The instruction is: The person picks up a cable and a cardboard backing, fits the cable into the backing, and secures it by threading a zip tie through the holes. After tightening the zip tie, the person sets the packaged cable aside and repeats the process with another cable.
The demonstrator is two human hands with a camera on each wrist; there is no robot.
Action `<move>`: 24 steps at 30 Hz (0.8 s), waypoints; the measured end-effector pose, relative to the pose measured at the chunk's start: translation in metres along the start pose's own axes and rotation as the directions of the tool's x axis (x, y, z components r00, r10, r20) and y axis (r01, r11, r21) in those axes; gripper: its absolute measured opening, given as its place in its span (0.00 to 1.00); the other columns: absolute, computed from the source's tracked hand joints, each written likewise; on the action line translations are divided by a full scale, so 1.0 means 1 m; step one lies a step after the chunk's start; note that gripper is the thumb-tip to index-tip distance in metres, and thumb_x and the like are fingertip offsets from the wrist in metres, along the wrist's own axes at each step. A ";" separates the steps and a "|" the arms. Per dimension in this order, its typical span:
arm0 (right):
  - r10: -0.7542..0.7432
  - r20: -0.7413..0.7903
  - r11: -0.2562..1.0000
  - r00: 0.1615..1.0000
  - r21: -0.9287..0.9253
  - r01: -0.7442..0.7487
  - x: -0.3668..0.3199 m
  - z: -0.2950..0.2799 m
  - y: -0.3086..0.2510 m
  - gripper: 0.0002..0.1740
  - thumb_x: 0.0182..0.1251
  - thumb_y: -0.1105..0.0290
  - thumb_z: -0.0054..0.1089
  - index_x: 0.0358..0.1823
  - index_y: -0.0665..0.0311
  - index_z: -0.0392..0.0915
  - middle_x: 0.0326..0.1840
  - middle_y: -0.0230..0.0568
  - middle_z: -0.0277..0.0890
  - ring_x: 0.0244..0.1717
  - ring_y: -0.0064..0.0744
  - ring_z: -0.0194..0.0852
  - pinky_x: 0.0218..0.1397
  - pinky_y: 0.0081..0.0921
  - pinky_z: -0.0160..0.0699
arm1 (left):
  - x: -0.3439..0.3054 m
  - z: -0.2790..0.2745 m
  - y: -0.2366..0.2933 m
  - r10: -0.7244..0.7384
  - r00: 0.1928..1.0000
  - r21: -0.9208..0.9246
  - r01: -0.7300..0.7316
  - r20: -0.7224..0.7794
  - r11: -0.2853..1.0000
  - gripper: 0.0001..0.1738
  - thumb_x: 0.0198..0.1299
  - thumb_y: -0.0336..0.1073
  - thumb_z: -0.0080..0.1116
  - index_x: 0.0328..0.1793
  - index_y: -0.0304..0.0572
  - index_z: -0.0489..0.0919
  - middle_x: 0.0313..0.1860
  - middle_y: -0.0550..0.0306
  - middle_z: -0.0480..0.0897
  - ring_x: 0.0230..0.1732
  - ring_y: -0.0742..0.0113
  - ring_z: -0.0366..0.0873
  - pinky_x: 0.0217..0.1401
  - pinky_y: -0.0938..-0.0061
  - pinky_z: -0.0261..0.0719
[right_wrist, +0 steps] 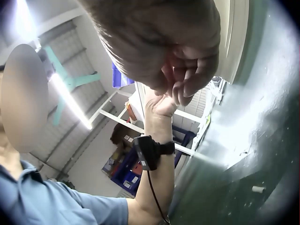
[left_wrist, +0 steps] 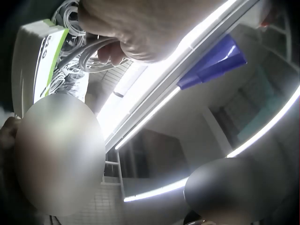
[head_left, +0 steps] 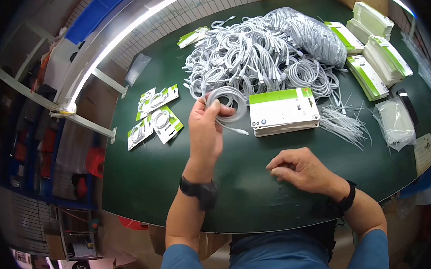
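My left hand (head_left: 204, 135) is raised over the green table (head_left: 239, 192) and pinches a coiled white cable (head_left: 240, 99) between thumb and fingers. One plug end of the cable dangles below the coil. In the left wrist view, loops of the cable (left_wrist: 86, 60) show beneath the left hand (left_wrist: 136, 28). Near the table's front, my right hand (head_left: 306, 171) has loosely bent fingers with nothing visible in them. A stack of white-and-green packaging cards (head_left: 283, 114) lies just beyond the right hand. The right wrist view shows the same right hand (right_wrist: 159, 42) with fingers curved inward.
A large heap of white cables (head_left: 245, 49) covers the table's far middle, beside a plastic bag of cables (head_left: 313, 35). Cards with coiled cables (head_left: 168, 130) lie at left. Loose zip ties (head_left: 346, 126), card stacks (head_left: 367, 78) and a clear-wrapped packet (head_left: 395, 121) are at right.
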State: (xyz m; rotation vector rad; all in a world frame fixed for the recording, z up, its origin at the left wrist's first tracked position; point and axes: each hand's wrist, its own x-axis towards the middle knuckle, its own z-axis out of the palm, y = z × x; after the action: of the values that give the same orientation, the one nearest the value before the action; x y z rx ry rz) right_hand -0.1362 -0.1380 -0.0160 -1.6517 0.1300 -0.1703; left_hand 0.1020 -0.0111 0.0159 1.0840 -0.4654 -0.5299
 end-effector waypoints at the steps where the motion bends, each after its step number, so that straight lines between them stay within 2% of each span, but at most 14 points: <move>1: -0.097 0.023 0.995 0.995 -0.028 0.098 -0.001 0.002 -0.001 0.07 0.79 0.75 0.67 0.50 0.71 0.89 0.37 0.39 0.90 0.34 0.19 0.85 0.40 0.20 0.85 | -0.010 0.016 0.000 0.029 0.999 -0.026 -0.029 0.018 0.999 0.11 0.80 0.28 0.58 0.62 0.31 0.78 0.37 0.57 0.87 0.37 0.74 0.85 0.54 0.72 0.88; 4: -0.021 0.008 0.997 1.000 0.073 0.021 -0.007 -0.005 -0.025 0.08 0.81 0.73 0.64 0.50 0.70 0.89 0.38 0.39 0.90 0.33 0.19 0.85 0.38 0.19 0.86 | -0.035 0.047 -0.003 0.165 0.974 0.198 -0.193 0.153 0.961 0.09 0.80 0.28 0.55 0.60 0.31 0.78 0.35 0.61 0.81 0.37 0.72 0.83 0.57 0.68 0.88; 5: -0.046 0.009 0.997 0.999 0.065 0.045 -0.008 -0.011 -0.029 0.11 0.83 0.71 0.61 0.53 0.69 0.89 0.41 0.38 0.90 0.33 0.19 0.85 0.37 0.19 0.86 | -0.043 0.056 -0.001 0.185 0.971 0.322 -0.226 0.155 0.919 0.10 0.80 0.30 0.57 0.61 0.31 0.78 0.34 0.62 0.79 0.34 0.74 0.79 0.53 0.70 0.86; 8: -0.131 -0.120 0.983 0.984 0.116 0.145 -0.010 -0.012 -0.038 0.14 0.85 0.71 0.57 0.59 0.70 0.87 0.44 0.39 0.90 0.34 0.20 0.86 0.37 0.19 0.86 | -0.059 0.076 0.007 0.333 0.893 0.659 -0.449 0.303 0.603 0.12 0.79 0.32 0.60 0.60 0.31 0.79 0.35 0.60 0.81 0.32 0.76 0.77 0.47 0.72 0.83; 9: -0.156 -0.101 0.978 0.982 0.121 0.168 -0.010 -0.014 -0.037 0.19 0.88 0.67 0.52 0.66 0.72 0.82 0.51 0.41 0.88 0.39 0.22 0.86 0.41 0.21 0.86 | -0.054 0.072 -0.005 0.454 0.785 0.684 -0.603 0.421 0.409 0.15 0.73 0.30 0.65 0.62 0.32 0.81 0.36 0.57 0.81 0.32 0.68 0.76 0.46 0.67 0.80; 12: -0.264 -0.088 0.957 0.960 0.102 0.273 -0.004 -0.018 -0.024 0.24 0.90 0.60 0.48 0.70 0.72 0.78 0.57 0.44 0.84 0.46 0.25 0.83 0.48 0.25 0.85 | -0.055 0.084 -0.003 0.519 0.572 0.622 -0.778 0.635 0.096 0.23 0.66 0.30 0.69 0.67 0.34 0.82 0.36 0.55 0.80 0.34 0.57 0.77 0.50 0.63 0.81; 13: -0.273 -0.171 0.955 0.947 0.071 0.288 -0.006 -0.012 -0.033 0.29 0.92 0.52 0.45 0.70 0.73 0.77 0.60 0.45 0.81 0.50 0.26 0.79 0.52 0.28 0.83 | -0.064 0.089 -0.003 0.444 0.626 0.659 -0.745 0.641 0.099 0.30 0.60 0.32 0.72 0.70 0.36 0.83 0.39 0.56 0.80 0.40 0.51 0.77 0.55 0.58 0.79; 16: -0.309 -0.167 0.947 0.936 0.039 0.320 -0.007 -0.022 -0.023 0.32 0.92 0.48 0.44 0.71 0.73 0.77 0.59 0.46 0.81 0.51 0.26 0.77 0.54 0.26 0.81 | -0.066 0.092 -0.022 0.462 0.441 0.533 -0.842 0.770 -0.086 0.29 0.59 0.33 0.73 0.69 0.38 0.85 0.42 0.59 0.81 0.44 0.57 0.77 0.61 0.56 0.78; 17: -0.316 -0.231 0.938 0.920 0.069 0.339 -0.005 -0.018 -0.023 0.34 0.93 0.47 0.42 0.71 0.74 0.76 0.54 0.43 0.82 0.46 0.25 0.74 0.50 0.24 0.77 | -0.071 0.093 -0.025 0.434 0.468 0.551 -0.830 0.770 -0.082 0.32 0.59 0.32 0.70 0.73 0.42 0.86 0.42 0.62 0.78 0.50 0.61 0.77 0.70 0.51 0.75; 20: -0.253 -0.180 0.961 0.951 0.066 0.269 -0.008 -0.029 -0.010 0.32 0.94 0.50 0.40 0.73 0.74 0.76 0.48 0.37 0.82 0.42 0.21 0.71 0.47 0.22 0.74 | -0.069 0.092 -0.025 0.478 0.432 0.522 -0.851 0.764 -0.065 0.29 0.57 0.31 0.72 0.68 0.44 0.89 0.45 0.61 0.83 0.52 0.60 0.82 0.77 0.49 0.75; 23: -0.294 -0.271 0.924 0.917 0.165 0.345 -0.006 -0.019 -0.024 0.29 0.94 0.53 0.42 0.73 0.72 0.78 0.43 0.30 0.80 0.38 0.17 0.67 0.44 0.20 0.72 | -0.066 0.084 -0.022 0.557 0.351 0.457 -0.888 0.753 -0.059 0.22 0.54 0.29 0.75 0.58 0.45 0.91 0.47 0.59 0.88 0.53 0.59 0.86 0.80 0.47 0.75; 24: -0.278 -0.286 0.912 0.917 0.220 0.345 -0.003 -0.017 -0.021 0.28 0.94 0.54 0.43 0.73 0.71 0.79 0.43 0.29 0.80 0.38 0.16 0.67 0.43 0.20 0.72 | -0.066 0.084 -0.022 0.560 0.348 0.473 -0.877 0.752 -0.089 0.20 0.54 0.28 0.75 0.55 0.46 0.91 0.47 0.58 0.89 0.52 0.59 0.87 0.79 0.47 0.76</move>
State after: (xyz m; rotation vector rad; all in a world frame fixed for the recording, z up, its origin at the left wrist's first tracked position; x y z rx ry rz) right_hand -0.1424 -0.1525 0.0066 -1.3668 0.0269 -0.6185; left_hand -0.0032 -0.0373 0.0223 1.4524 -1.7121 0.7731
